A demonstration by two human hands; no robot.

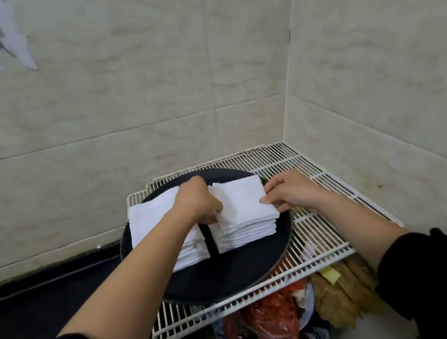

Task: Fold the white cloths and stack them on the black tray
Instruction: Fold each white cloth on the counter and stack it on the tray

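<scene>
A round black tray lies on a white wire rack. Two stacks of folded white cloths stand on it side by side with a narrow gap between them: a left stack and a right stack. My left hand reaches across the left stack and grips the left edge of the top cloth on the right stack. My right hand pinches the right edge of that same top cloth. The left forearm hides part of the left stack.
The white wire rack fills a tiled corner, with walls close behind and to the right. A dark counter lies to the left. Below the rack sit red plastic bags and brown items.
</scene>
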